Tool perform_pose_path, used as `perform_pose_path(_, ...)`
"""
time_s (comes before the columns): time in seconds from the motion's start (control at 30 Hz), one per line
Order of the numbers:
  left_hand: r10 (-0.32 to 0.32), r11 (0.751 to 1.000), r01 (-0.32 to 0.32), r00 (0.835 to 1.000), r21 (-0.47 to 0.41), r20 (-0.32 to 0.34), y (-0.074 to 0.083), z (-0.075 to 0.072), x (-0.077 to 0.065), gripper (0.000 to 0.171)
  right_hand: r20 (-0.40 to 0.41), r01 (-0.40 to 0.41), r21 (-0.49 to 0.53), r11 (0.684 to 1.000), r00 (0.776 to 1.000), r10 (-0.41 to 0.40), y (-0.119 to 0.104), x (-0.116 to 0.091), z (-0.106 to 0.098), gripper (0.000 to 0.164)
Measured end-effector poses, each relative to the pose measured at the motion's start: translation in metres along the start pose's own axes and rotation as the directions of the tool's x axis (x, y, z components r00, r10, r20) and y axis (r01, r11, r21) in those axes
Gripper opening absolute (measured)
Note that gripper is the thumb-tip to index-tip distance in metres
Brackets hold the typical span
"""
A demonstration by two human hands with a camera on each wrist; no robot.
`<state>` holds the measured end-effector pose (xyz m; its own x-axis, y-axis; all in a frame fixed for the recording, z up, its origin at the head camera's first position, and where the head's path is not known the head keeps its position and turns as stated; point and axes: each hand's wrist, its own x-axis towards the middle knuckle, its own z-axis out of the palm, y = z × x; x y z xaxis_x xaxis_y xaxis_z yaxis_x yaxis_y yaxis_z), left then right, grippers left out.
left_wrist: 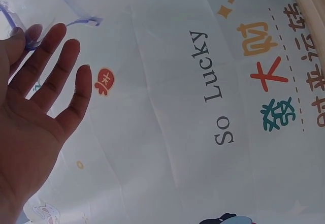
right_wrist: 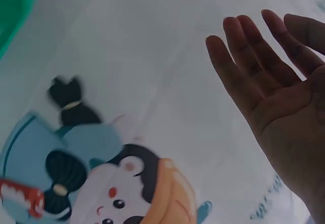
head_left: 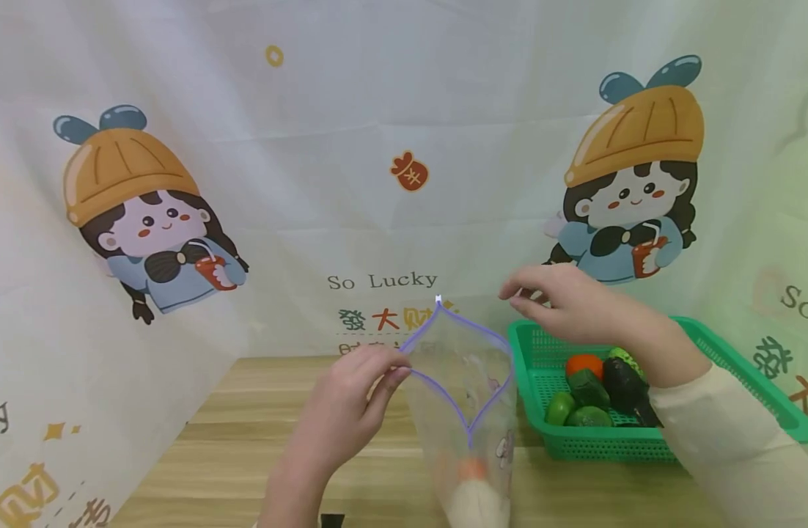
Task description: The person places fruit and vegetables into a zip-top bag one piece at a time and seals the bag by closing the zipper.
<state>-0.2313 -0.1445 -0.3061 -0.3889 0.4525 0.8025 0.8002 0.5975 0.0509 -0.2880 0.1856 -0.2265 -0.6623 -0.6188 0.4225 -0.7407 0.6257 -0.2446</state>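
Note:
A clear zip bag (head_left: pixel 433 433) with a purple zip edge and a white slider stands with its mouth spread wide. Low inside it is a pale thing with an orange part (head_left: pixel 473 491), its kind blurred by the plastic. My left hand (head_left: pixel 351 403) pinches the left side of the bag's rim between thumb and index finger, the other fingers spread in the left wrist view. To the right of the bag's mouth, my right hand (head_left: pixel 556 301) hovers with loosely bent fingers and holds nothing. Beneath that forearm is a green basket (head_left: pixel 602 446).
In the basket lie several vegetable-like pieces: a red-orange one (head_left: pixel 584 365), a dark purple one (head_left: pixel 623 385) and green ones (head_left: pixel 589 389). The wooden table (head_left: pixel 265 433) meets a printed white cloth (head_left: pixel 377 235) behind and at both sides.

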Motion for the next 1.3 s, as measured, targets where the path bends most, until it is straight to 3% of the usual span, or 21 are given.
perform_pose_path(0.13, 0.002, 1.0, -0.002, 1.0, 0.002, 0.002, 0.0, 0.001, -0.001, 0.005, 0.218, -0.019, -0.092, 0.996, 0.975, 0.039, 0.035, 0.007, 0.008, 0.013)
perform_pose_path(0.23, 0.01, 1.0, -0.01, 1.0, 0.003, -0.002, 0.0, 0.001, -0.001, 0.005, 0.345, -0.035, -0.191, 0.981, 0.933, 0.101, 0.059, 0.006, 0.018, 0.011)
perform_pose_path(0.33, 0.015, 1.0, -0.015, 1.0, 0.002, -0.005, -0.001, 0.001, -0.002, 0.004, 0.422, -0.096, -0.276, 0.956, 0.882, 0.21, 0.079, 0.002, 0.024, 0.015)
perform_pose_path(0.4, 0.011, 1.0, -0.011, 1.0, -0.001, -0.003, -0.001, 0.001, -0.002, 0.004, 0.457, -0.145, -0.308, 0.94, 0.844, 0.28, 0.091, -0.002, 0.026, 0.018)
perform_pose_path(0.57, 0.01, 1.0, -0.01, 1.0, -0.005, -0.002, -0.001, 0.001, -0.002, 0.004, 0.496, -0.231, -0.353, 0.907, 0.776, 0.39, 0.116, -0.019, 0.03, 0.022)
perform_pose_path(0.67, 0.016, 1.0, -0.016, 1.0, -0.002, -0.003, -0.001, 0.002, -0.001, 0.004, 0.519, -0.29, -0.386, 0.876, 0.717, 0.466, 0.126, -0.031, 0.033, 0.026)
perform_pose_path(0.8, 0.011, 1.0, -0.011, 1.0, 0.0, -0.005, 0.0, 0.002, 0.0, 0.005, 0.547, -0.396, -0.364, 0.843, 0.642, 0.538, 0.135, -0.043, 0.036, 0.035)
perform_pose_path(0.87, 0.006, 1.0, -0.006, 1.0, 0.0, -0.005, 0.0, 0.002, 0.0, 0.005, 0.556, -0.454, -0.325, 0.829, 0.617, 0.556, 0.138, -0.047, 0.036, 0.039)
perform_pose_path(1.0, 0.016, 1.0, -0.016, 1.0, 0.0, -0.014, 0.0, 0.002, 0.001, 0.005, 0.555, -0.529, -0.263, 0.806, 0.601, 0.575, 0.144, -0.053, 0.035, 0.04)
perform_pose_path(1.2, 0.012, 1.0, -0.012, 1.0, -0.01, -0.005, -0.001, 0.0, 0.001, 0.005, 0.528, -0.51, -0.242, 0.825, 0.644, 0.553, 0.148, -0.056, 0.041, 0.023)
perform_pose_path(1.3, 0.011, 1.0, -0.011, 1.0, -0.011, -0.003, -0.001, -0.001, 0.0, 0.005, 0.522, -0.509, -0.24, 0.827, 0.65, 0.552, 0.146, -0.056, 0.043, 0.023)
